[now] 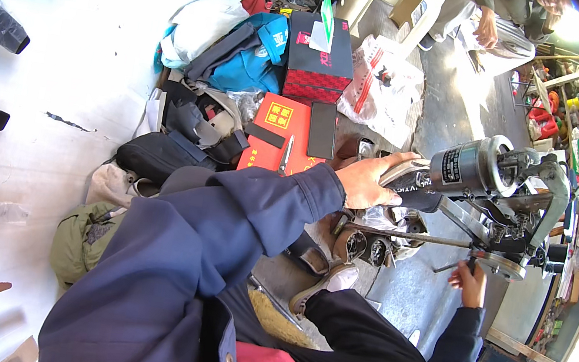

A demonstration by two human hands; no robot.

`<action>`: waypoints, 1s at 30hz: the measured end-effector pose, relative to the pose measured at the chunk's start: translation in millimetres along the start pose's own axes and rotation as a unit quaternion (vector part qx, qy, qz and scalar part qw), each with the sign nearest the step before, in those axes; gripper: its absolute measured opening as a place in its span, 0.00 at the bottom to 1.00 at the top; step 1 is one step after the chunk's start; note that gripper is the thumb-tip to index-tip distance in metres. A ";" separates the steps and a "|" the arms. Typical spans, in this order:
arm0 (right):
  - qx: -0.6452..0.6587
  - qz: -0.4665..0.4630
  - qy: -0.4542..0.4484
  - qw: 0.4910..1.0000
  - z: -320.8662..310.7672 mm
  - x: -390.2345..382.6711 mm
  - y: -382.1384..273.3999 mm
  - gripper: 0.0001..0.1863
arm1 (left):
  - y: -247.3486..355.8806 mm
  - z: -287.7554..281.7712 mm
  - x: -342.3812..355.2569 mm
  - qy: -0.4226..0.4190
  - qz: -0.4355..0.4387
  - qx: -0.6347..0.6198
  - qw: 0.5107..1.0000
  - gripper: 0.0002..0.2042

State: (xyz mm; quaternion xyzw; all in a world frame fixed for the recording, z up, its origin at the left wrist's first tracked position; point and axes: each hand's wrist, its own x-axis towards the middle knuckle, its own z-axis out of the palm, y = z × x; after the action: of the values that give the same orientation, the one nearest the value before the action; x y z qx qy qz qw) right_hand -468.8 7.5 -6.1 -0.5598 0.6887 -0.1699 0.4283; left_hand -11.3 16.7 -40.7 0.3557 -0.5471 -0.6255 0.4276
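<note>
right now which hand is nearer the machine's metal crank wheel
The right hand, just below the crank wheel; the left hand is farther off, up and left, holding a shoe.

A: What is being shown near the top centre?
B: A black-and-red box (321,57) is being flanked by a blue bag (246,73) on the left and a white plastic bag (399,107) on the right.
A: What is being seen below?
B: A flat red rectangle (300,126) is being partly covered by two dark slabs (323,131) and a slim metal tool (286,154).
</note>
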 end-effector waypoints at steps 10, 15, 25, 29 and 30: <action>0.035 -0.067 0.332 0.940 -110.0 15.9 50.2 0.05 | 12.6 1.5 -6.7 0.044 0.046 0.074 0.995 0.42; -0.037 0.084 0.205 0.974 -61.0 31.2 80.6 0.03 | 36.6 12.0 -17.4 0.177 0.152 0.240 0.942 0.43; -0.031 0.067 0.036 0.997 9.3 14.0 22.7 0.11 | 55.1 21.1 -31.0 0.200 0.292 0.349 0.868 0.24; -0.026 0.073 0.036 0.996 10.5 13.2 20.2 0.12 | 40.1 12.6 -25.0 0.199 0.248 0.266 0.910 0.23; -0.026 0.080 0.047 0.995 11.0 13.1 20.0 0.12 | 35.4 11.4 -20.8 0.196 0.197 0.193 0.941 0.24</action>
State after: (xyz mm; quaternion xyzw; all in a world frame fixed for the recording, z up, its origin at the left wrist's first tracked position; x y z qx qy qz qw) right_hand -472.9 4.5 -31.9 -0.5052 0.7549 -0.1432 0.3929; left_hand -8.6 39.0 -4.5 0.4324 -0.6215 -0.3292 0.5643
